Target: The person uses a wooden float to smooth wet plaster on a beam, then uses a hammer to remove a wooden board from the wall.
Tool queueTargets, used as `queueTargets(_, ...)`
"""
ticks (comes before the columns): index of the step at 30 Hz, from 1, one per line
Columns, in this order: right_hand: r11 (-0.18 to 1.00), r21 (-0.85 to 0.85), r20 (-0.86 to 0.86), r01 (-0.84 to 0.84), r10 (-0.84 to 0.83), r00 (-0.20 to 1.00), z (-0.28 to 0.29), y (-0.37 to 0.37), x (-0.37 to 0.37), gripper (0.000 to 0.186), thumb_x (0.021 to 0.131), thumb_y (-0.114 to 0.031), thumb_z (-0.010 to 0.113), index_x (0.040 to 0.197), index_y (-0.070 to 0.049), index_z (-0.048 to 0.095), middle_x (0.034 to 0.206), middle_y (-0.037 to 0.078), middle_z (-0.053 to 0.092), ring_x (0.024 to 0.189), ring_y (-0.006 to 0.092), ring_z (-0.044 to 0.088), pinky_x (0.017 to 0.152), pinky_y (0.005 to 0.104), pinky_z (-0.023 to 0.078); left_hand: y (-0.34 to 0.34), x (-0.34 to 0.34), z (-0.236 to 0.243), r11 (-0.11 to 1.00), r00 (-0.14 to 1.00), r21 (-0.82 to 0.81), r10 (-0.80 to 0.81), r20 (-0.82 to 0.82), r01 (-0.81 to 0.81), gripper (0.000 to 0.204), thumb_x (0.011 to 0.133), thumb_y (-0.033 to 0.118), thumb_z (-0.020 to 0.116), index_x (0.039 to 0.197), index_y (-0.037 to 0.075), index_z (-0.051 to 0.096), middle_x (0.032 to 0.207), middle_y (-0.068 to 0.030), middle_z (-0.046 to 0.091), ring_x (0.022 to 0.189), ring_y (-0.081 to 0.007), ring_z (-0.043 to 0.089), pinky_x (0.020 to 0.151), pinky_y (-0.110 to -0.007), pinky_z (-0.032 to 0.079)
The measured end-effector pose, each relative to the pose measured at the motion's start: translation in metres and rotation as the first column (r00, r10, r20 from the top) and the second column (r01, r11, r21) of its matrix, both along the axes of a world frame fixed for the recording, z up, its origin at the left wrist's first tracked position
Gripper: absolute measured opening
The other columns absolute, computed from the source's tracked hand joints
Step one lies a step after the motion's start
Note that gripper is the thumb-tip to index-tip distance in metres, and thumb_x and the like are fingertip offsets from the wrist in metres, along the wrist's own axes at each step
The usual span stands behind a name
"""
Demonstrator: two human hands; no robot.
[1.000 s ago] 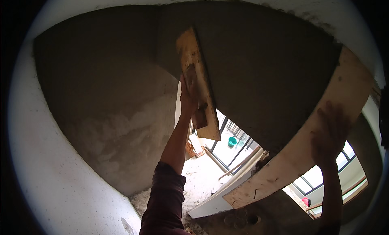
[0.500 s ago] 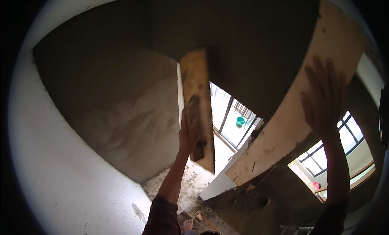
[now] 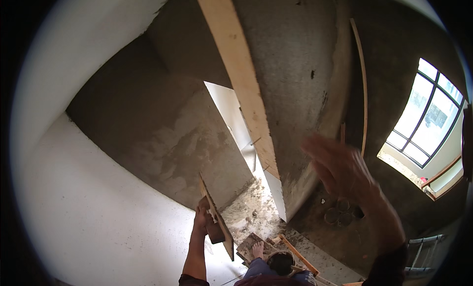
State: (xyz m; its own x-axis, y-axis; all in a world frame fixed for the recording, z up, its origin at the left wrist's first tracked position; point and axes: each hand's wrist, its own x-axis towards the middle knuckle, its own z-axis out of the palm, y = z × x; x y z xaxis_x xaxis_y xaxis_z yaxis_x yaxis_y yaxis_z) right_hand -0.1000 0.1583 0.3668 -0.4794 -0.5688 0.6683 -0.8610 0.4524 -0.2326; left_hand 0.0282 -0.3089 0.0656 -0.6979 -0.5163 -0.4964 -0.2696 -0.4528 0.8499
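Observation:
Low at the centre-left, my left hand (image 3: 201, 218) grips the handle of a wooden float (image 3: 220, 226), whose long flat board is seen nearly edge-on. My right hand (image 3: 335, 170) is raised in the right half, blurred by motion, with its fingers extended and apart from the float. Behind it rises a rough grey plastered surface (image 3: 300, 64), with a long pale plank (image 3: 236, 64) along its left side. The left of the view holds a dark plastered wall (image 3: 133, 113) and a white curved wall (image 3: 88, 197).
My bare foot (image 3: 258, 249) stands on dirty boards below, beside a dark bucket (image 3: 280, 261). A wooden bar (image 3: 298, 250) lies near them. A narrow batten (image 3: 363, 89) rises at the right, near a black-framed window (image 3: 421, 116) and a metal ladder (image 3: 423, 249) low down.
The view has swung downward and round. My left hand has lowered the float from overhead to low left. My right hand has come away from the pale plank and moved leftward.

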Motion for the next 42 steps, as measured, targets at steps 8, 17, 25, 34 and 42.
queueTargets(8, 0.823, 0.480, 0.564, 0.303, -0.554, 0.613, -0.528, 0.258, 0.237, 0.019, 0.086, -0.028, 0.059, 0.082, -0.009, 0.059, 0.078, 0.014, 0.061, 0.065, 0.0348, 0.058, 0.055, 0.0488, 0.046, -0.045, 0.081, -0.070, 0.944, 0.962, 0.188, -0.262, -0.076, 0.272, 0.028, 0.098, 0.019, 0.041, 0.120, 0.003, 0.052, 0.088, -0.0119, 0.062, 0.075, -0.0230, 0.065, 0.064, -0.040, 0.058)
queueTargets(17, 0.886, 0.221, 0.970, 0.409, -0.155, -0.188, -0.532, 0.182, 0.450, 0.061, 0.102, -0.044, 0.024, 0.133, 0.000, 0.052, 0.135, 0.025, 0.052, 0.131, 0.0361, 0.044, 0.108, 0.0396, 0.032, 0.031, 0.091, -0.045, 0.893, 0.870, -0.149, -0.356, 0.343, 0.424, 0.022, 0.096, 0.021, 0.047, 0.106, 0.002, 0.050, 0.083, -0.0127, 0.060, 0.067, -0.0231, 0.060, 0.062, -0.039, 0.056)
queueTargets(25, 0.763, 0.618, 0.775, 0.187, -0.552, -0.308, -0.555, 0.244, 0.434, 0.057, 0.097, -0.045, 0.039, 0.109, 0.004, 0.065, 0.113, 0.030, 0.063, 0.112, 0.0455, 0.057, 0.094, 0.0490, 0.045, 0.089, 0.082, 0.008, 0.718, 0.727, -0.284, -0.432, 0.534, 0.635, 0.044, 0.098, 0.039, 0.052, 0.125, 0.005, 0.045, 0.078, -0.0028, 0.049, 0.061, -0.0128, 0.054, 0.051, -0.029, 0.050)
queueTargets(34, 0.740, 0.524, 0.846, 0.422, -0.393, -0.361, -0.536, 0.275, 0.468, 0.035, 0.092, -0.031, 0.046, 0.090, 0.001, 0.059, 0.078, 0.012, 0.061, 0.072, 0.0219, 0.062, 0.065, 0.0375, 0.049, 0.127, 0.114, -0.006, 0.409, 0.500, -0.320, -0.484, 0.718, 0.855, 0.054, 0.091, 0.027, 0.063, 0.136, 0.004, 0.045, 0.090, -0.0061, 0.063, 0.062, -0.0145, 0.057, 0.055, -0.030, 0.050)
queueTargets(42, 0.781, 0.463, 0.886, 0.418, -0.393, -0.248, -0.532, 0.264, 0.480, 0.037, 0.093, -0.033, 0.046, 0.090, 0.002, 0.058, 0.080, 0.010, 0.063, 0.073, 0.0206, 0.064, 0.065, 0.0335, 0.050, 0.141, 0.120, -0.021, -0.070, 0.238, -0.311, -0.495, 0.836, 0.948, 0.052, 0.083, 0.026, 0.068, 0.125, -0.001, 0.055, 0.106, -0.0204, 0.066, 0.088, -0.0299, 0.065, 0.074, -0.040, 0.052)
